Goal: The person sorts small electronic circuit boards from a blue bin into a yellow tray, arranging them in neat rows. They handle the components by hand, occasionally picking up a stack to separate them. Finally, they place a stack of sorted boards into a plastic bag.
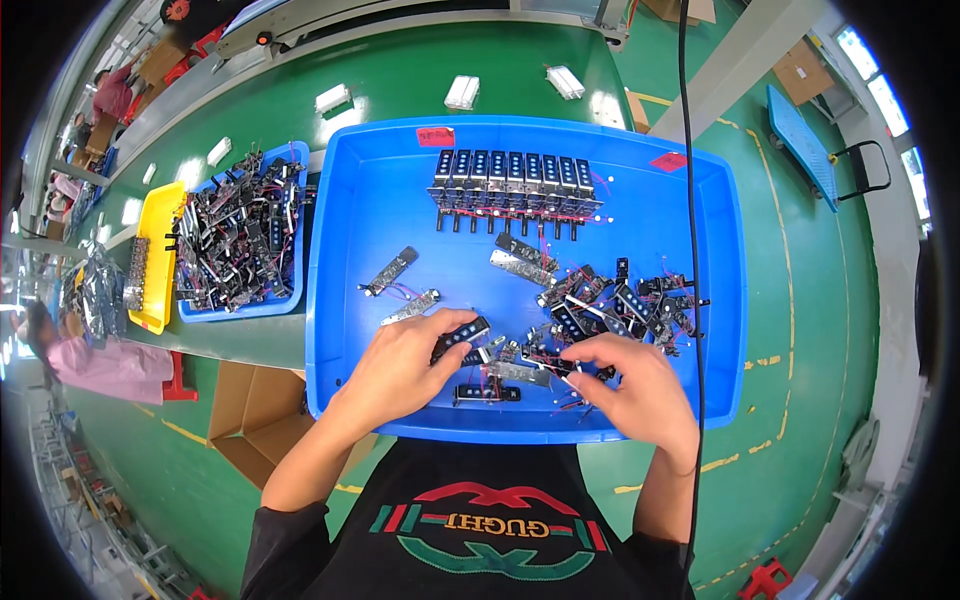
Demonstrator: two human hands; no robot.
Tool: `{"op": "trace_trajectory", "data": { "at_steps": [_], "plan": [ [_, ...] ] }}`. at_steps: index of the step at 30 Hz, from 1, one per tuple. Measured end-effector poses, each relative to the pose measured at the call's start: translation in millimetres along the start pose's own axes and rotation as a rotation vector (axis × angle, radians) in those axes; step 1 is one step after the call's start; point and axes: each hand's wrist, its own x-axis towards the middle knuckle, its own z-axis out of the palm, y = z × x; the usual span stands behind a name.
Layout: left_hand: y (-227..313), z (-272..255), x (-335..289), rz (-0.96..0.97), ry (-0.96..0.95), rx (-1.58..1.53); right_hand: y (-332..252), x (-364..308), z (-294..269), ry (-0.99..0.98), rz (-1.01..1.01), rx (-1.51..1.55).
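1. Black module (474,332) is in the left hand (398,365), over the near half of the large blue bin (365,205); its upper face has a line of pale blue round spots
2. Left hand partly closed, thumb and fingers on the module, back of the hand up
3. Right hand (635,385) partly closed too, thumb and index finger brought together at the right end of a second black module (543,357); remaining fingers curled, mostly hidden
4. Hands sit apart, both inside the bin's near edge; forearms enter from below
5. Between and just below the hands: silver strip (520,374), plus another dark module (487,391) lying flat nearest the person
6. Right half of bin: loose pile of modules (640,305) with thin red wires, tangled, lying at mixed angles
7. Left of it: a loose wired module (390,270), tilted, near a silver piece (413,304) by the left hand
8. Far side of bin: row of modules (515,185), packed side by side, spotted faces showing
9. Left of the bin: smaller blue bin (245,312) heaped with modules, then yellow bin (163,225) beside it
10. Beyond: green tabletop (400,85) with white blocks (462,92)
11. Black cable (686,120) hangs across the right side of view; co-worker in pink (105,365) at far left
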Motion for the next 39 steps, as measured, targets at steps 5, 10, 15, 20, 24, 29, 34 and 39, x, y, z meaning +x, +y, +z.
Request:
{"op": "trace_trajectory", "data": {
  "at_steps": [5, 10, 15, 20, 24, 29, 34, 39],
  "plan": [
    [-7.3, -3.0, -0.9, 0.131, 0.102, 0.18, -8.7, 33.3, -25.0, 0.243, 0.038, -0.154],
    [-8.0, -14.0, 6.1, 0.246, 0.034, 0.303, 11.0, 84.1, -34.6, 0.525, -0.252, -0.454],
    [-8.2, -29.6, 31.7, 0.367, 0.256, 0.38, 38.1, 109.5, -20.1, 0.507, -0.381, -0.611],
    [-13.1, -43.9, 63.4, 0.085, 0.539, 0.045, 21.6, 95.3, -12.2, 0.575, -0.54, -0.473],
    [-2.3, -59.9, 57.5, -0.385, 0.181, -0.777, 21.1, 66.3, -16.8, 0.716, -0.832, -0.642],
    [-26.2, -35.0, 48.2, -0.255, -0.035, -1.033, 18.4, 41.2, -6.7, 0.754, -0.781, -0.517],
    [-21.3, -30.0, 37.5, -0.145, 0.101, -1.028, 7.6, 24.7, 11.3, 0.732, -0.384, 0.456],
    [-22.4, -27.9, 28.9, -0.076, 0.127, -0.895, 7.1, 23.0, 0.6, 0.382, 0.283, 1.074]
  ]
}}
